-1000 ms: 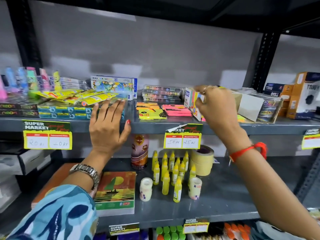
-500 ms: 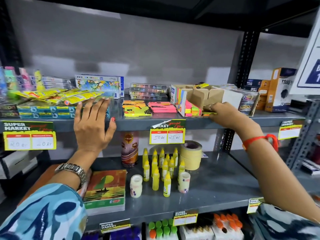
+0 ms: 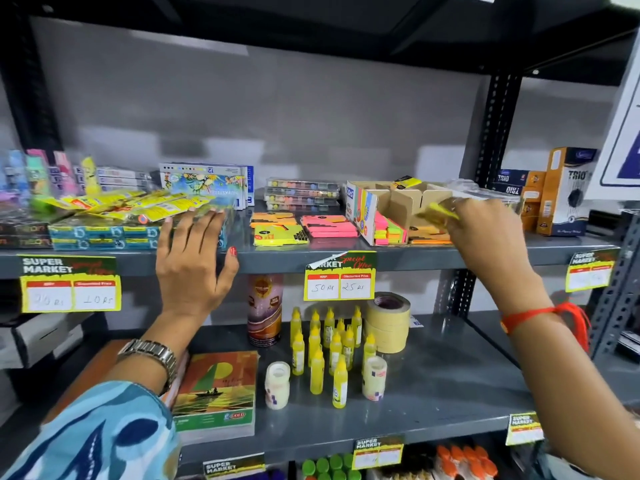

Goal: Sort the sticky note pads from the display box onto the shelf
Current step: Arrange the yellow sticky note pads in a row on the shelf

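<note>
The cardboard display box (image 3: 401, 199) stands on the upper shelf (image 3: 346, 256), with pink and green sticky note pads (image 3: 389, 230) in its front compartment. My right hand (image 3: 485, 230) is over the box's right side, pinching a blurred yellow sticky note pad (image 3: 434, 211). Left of the box lie a stack of pink pads (image 3: 329, 226), a yellow pad (image 3: 280, 235) and orange pads (image 3: 273, 219) behind it. My left hand (image 3: 194, 261) rests flat, fingers spread, on the shelf edge against blue packets (image 3: 104, 233).
Pastel boxes (image 3: 207, 183) and paint trays (image 3: 301, 194) line the back. Orange TRIO boxes (image 3: 564, 192) stand right of the upright. The lower shelf holds yellow glue bottles (image 3: 325, 348), tape rolls (image 3: 389, 320), a can (image 3: 265, 310) and notebooks (image 3: 218, 393).
My right hand has risen from the shelf surface beside the box and now holds a yellow pad above the box's right side. My left hand has stayed on the shelf edge.
</note>
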Available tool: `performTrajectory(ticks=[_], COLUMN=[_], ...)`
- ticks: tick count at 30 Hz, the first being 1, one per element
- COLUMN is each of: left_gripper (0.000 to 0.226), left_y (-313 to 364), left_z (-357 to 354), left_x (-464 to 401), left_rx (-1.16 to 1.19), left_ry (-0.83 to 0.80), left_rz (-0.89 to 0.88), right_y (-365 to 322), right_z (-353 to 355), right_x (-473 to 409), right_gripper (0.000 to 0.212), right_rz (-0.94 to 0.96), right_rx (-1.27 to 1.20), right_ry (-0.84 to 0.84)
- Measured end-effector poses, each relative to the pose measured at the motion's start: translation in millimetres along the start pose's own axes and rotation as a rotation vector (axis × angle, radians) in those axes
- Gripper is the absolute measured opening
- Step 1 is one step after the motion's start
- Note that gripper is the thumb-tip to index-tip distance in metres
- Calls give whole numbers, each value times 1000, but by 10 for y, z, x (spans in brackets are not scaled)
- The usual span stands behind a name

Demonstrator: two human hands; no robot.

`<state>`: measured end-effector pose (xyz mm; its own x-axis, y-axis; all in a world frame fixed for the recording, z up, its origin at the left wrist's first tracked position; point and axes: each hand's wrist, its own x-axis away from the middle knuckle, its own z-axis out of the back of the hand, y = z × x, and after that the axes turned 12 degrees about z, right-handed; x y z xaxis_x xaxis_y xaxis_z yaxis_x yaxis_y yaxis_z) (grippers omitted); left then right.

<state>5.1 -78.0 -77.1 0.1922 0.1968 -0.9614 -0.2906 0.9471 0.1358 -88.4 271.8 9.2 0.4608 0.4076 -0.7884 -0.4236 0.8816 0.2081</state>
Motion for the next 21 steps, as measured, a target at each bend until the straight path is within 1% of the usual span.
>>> performTrajectory(ticks=[2, 4, 6, 8, 9, 11, 13, 17, 19, 21], left_gripper=[54, 54, 54, 53, 52, 52, 53, 53, 52, 52], left_y=[2, -4, -13, -13, -8, -19, -28, -36, -44, -48], left_z=[4, 7, 9, 10, 8, 4, -5, -24, -32, -41], left_x=[-1, -4, -8, -8, -7, -8, -13, -9, -6, 0], left_rx=[-2, -6, -7, -5, -6, -4, 0, -10, -15, -17], left_ry=[-5, -7, -2, 0, 1, -2, -3, 5, 7, 13], left_rz=[1, 0, -1, -2, -4, -9, -12, -22, -28, -33], right_y=[-87, -280, -557, -879, -1025, -1282, -1494, -1730, -1778, -1768], right_z=[51, 105, 133, 109, 83, 18, -37, -206, -325, -361], right_x=[-33, -73, -110, -135, -149, -184, -229, -328, -356, -364], right_gripper=[21, 23, 22, 22, 22, 25, 29, 29, 31, 32], right_rz=[-97, -86, 28, 146, 198, 303, 358, 452, 447, 431], right_rx=[-92, -166, -120, -69, -96, -272, -409, -288, -368, -448], right_ry=[197, 375, 518, 568, 562, 479, 325, 63, -56, -129])
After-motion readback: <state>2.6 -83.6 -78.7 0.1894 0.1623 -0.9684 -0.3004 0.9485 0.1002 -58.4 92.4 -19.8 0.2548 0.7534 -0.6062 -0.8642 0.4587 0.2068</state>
